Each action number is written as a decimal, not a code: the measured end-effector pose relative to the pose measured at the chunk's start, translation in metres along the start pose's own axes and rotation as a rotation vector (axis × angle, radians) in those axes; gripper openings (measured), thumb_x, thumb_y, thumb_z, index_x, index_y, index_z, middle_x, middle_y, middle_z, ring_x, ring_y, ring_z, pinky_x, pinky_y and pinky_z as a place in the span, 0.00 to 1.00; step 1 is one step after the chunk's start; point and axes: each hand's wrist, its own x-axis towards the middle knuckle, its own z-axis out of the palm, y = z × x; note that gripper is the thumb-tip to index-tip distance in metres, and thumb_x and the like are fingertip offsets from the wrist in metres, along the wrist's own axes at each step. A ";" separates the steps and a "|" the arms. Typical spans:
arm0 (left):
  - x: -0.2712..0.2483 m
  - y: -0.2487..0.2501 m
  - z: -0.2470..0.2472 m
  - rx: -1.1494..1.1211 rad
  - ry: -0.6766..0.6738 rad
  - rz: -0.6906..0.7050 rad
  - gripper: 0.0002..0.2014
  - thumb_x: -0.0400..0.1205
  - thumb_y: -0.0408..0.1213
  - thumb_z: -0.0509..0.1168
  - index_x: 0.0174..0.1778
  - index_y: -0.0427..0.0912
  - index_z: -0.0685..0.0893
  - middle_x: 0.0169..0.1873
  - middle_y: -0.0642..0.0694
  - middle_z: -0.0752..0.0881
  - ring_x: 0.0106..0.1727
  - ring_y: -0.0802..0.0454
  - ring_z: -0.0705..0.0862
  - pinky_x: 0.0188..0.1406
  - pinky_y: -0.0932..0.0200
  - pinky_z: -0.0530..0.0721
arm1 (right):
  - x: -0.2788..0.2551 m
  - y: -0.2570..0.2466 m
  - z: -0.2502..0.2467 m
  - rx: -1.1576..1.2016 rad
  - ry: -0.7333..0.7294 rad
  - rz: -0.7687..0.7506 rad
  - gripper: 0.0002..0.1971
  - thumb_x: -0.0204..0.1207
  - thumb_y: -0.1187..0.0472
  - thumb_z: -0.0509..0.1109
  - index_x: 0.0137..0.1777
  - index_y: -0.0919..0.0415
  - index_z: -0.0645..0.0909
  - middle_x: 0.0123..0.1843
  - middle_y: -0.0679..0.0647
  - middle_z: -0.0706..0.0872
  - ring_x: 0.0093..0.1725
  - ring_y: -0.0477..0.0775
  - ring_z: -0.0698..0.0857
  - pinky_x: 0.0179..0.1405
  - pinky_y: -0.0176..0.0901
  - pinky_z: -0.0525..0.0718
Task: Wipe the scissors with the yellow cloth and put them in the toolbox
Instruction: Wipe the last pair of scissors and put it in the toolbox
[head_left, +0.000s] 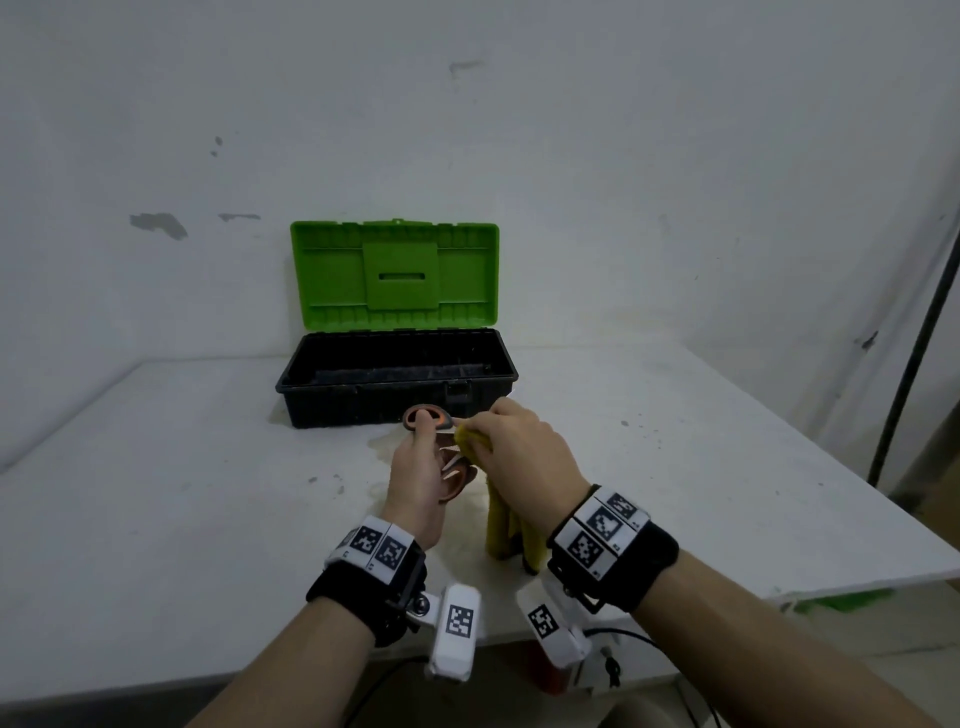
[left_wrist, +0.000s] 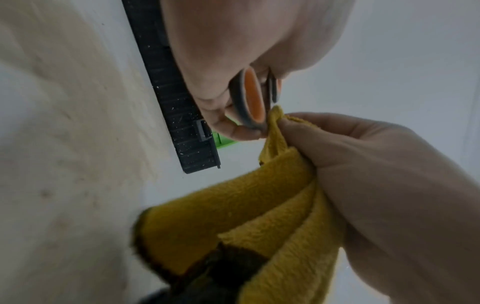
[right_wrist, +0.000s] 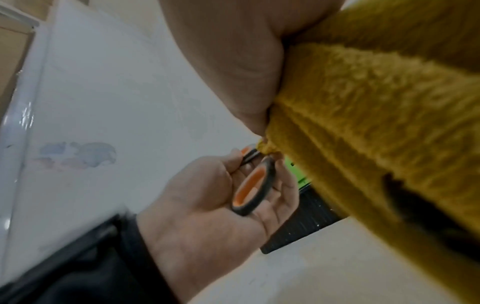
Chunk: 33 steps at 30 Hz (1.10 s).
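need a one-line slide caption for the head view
Left hand holds the scissors while the right hand wipes them with the cloth, in front of the open toolbox.

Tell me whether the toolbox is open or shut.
Open. The toolbox stands with its green lid raised upright behind the black base, and the interior shows, dark; no tools are visible in it.

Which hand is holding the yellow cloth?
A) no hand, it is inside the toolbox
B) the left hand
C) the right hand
C: the right hand pinches the yellow cloth against the scissors, which the left hand holds by the handles; the toolbox stands open behind them.
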 end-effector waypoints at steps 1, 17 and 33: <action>0.000 0.001 -0.001 0.019 0.004 0.004 0.28 0.91 0.55 0.51 0.61 0.35 0.85 0.51 0.32 0.91 0.49 0.38 0.91 0.46 0.46 0.89 | 0.001 0.000 -0.001 -0.016 0.010 0.011 0.10 0.84 0.52 0.63 0.57 0.50 0.85 0.51 0.51 0.78 0.45 0.62 0.84 0.42 0.57 0.86; -0.004 -0.003 0.006 0.062 -0.065 -0.005 0.25 0.91 0.56 0.49 0.65 0.40 0.82 0.54 0.36 0.90 0.56 0.40 0.90 0.46 0.46 0.89 | -0.001 -0.014 -0.004 -0.015 -0.020 -0.070 0.10 0.83 0.56 0.63 0.54 0.51 0.86 0.48 0.51 0.77 0.41 0.59 0.83 0.38 0.53 0.84; 0.000 0.001 0.001 0.038 -0.032 0.057 0.24 0.92 0.52 0.49 0.52 0.37 0.83 0.38 0.41 0.87 0.32 0.48 0.84 0.34 0.53 0.84 | 0.000 0.028 -0.018 0.195 0.138 0.005 0.08 0.81 0.56 0.68 0.51 0.51 0.90 0.46 0.49 0.83 0.44 0.51 0.82 0.45 0.49 0.85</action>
